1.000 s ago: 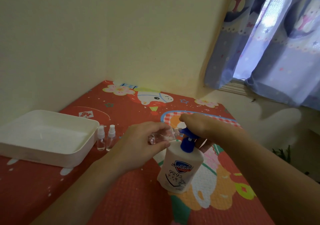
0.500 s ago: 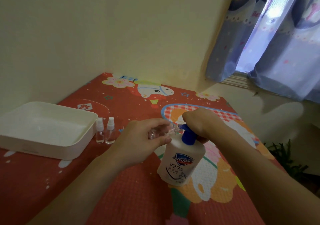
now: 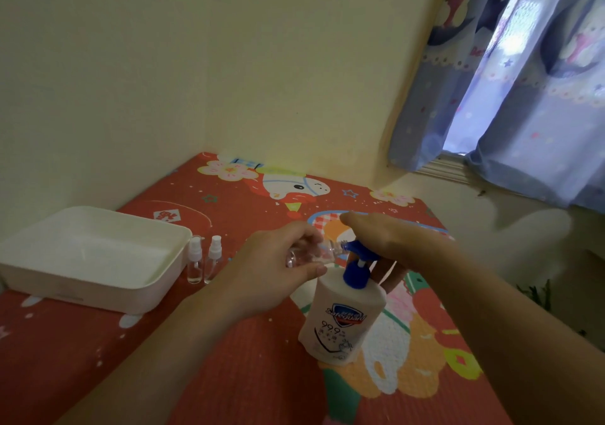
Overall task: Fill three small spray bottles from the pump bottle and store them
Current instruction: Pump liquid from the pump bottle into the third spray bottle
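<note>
A white pump bottle [image 3: 343, 320] with a blue pump head [image 3: 357, 248] stands on the red cartoon mat. My left hand [image 3: 271, 277] grips a small clear bottle [image 3: 314, 252] without a cap, tilted on its side, its mouth against the pump nozzle. My right hand [image 3: 389, 238] rests palm-down on the pump head, with its fingers reaching down behind the bottle. A short white stem shows under the pump head. Two capped small spray bottles [image 3: 194, 261] [image 3: 214, 259] stand upright beside the white tray [image 3: 157, 280] at the left.
The mat [image 3: 229, 375] lies in a corner between two cream walls. A blue patterned curtain [image 3: 523, 97] hangs at the right over a window. Bare floor lies to the right of the mat.
The pump head has risen under my right hand, and its white stem now shows. My left hand keeps the small bottle at the nozzle.
</note>
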Motion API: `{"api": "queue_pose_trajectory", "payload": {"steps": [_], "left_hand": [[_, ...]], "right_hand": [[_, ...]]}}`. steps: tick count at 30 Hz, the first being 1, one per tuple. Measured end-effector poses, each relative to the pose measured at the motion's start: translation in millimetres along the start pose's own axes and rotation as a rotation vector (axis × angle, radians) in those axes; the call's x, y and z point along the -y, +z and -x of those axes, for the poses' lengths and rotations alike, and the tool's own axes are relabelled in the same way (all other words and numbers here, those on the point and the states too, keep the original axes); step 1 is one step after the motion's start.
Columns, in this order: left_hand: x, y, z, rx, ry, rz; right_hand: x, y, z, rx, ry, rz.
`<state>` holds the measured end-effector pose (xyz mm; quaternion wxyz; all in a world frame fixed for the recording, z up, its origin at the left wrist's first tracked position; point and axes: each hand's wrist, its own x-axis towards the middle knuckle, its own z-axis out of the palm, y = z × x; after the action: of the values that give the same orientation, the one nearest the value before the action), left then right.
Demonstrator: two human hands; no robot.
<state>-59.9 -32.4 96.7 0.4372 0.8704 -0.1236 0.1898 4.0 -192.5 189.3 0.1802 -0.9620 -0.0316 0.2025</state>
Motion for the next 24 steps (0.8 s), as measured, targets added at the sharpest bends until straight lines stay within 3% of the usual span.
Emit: {"api": "queue_pose_trajectory", "payload": {"steps": [4, 10, 17, 24], "left_hand": [[1, 2, -1, -0.002, -0.004, 0.044], [9, 6, 2, -0.002, -0.026, 0.053], [11, 11, 4, 0.002, -0.033, 0.096], [9, 8, 2, 0.023, -0.002, 0.031]], "right_hand": [[-3, 4, 0, -0.020, 0.004, -0.063], [-6, 15, -6, -0.176, -0.154, 0.167], [-2, 15, -4, -0.107, -0.184, 0.460], [-6, 13, -8, -0.058, -0.096, 0.189]]}}
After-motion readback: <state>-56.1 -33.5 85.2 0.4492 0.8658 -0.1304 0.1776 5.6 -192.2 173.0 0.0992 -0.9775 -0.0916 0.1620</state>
